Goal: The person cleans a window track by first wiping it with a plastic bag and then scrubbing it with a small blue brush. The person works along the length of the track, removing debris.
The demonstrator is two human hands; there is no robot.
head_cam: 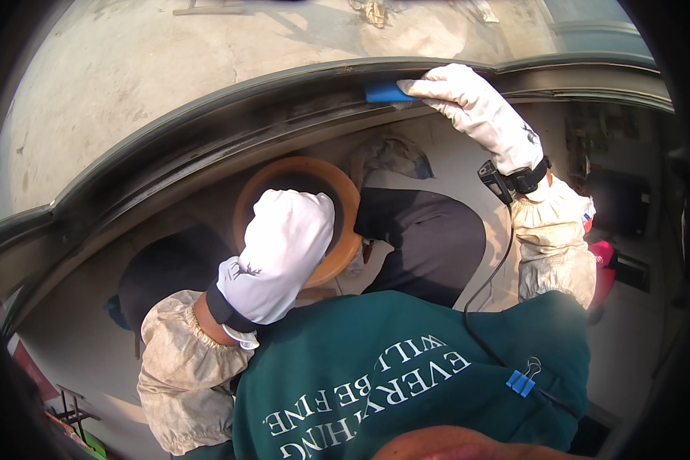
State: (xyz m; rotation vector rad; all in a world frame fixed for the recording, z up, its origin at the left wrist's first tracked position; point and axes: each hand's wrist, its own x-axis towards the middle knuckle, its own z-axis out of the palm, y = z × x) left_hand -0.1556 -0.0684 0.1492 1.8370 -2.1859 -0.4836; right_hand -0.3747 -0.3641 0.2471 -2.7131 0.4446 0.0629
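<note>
My right hand (466, 103), in a white glove, grips a flat blue block (388, 93) and holds it against the dark surface of a long curved panel (253, 109). What the block is made of, I cannot tell. Over the orange plastic basin (345, 259) between my knees is my left hand (290, 236), also white-gloved, with its fingers curled and hidden from view. The basin's inside looks dark. Whether the left hand holds anything cannot be seen.
A crumpled cloth or bag (399, 155) lies on the floor beyond the basin. A black cable (494, 267) runs from a device at my right wrist to a blue binder clip (520, 384) on my shirt. Concrete ground (178, 63) stretches beyond the panel.
</note>
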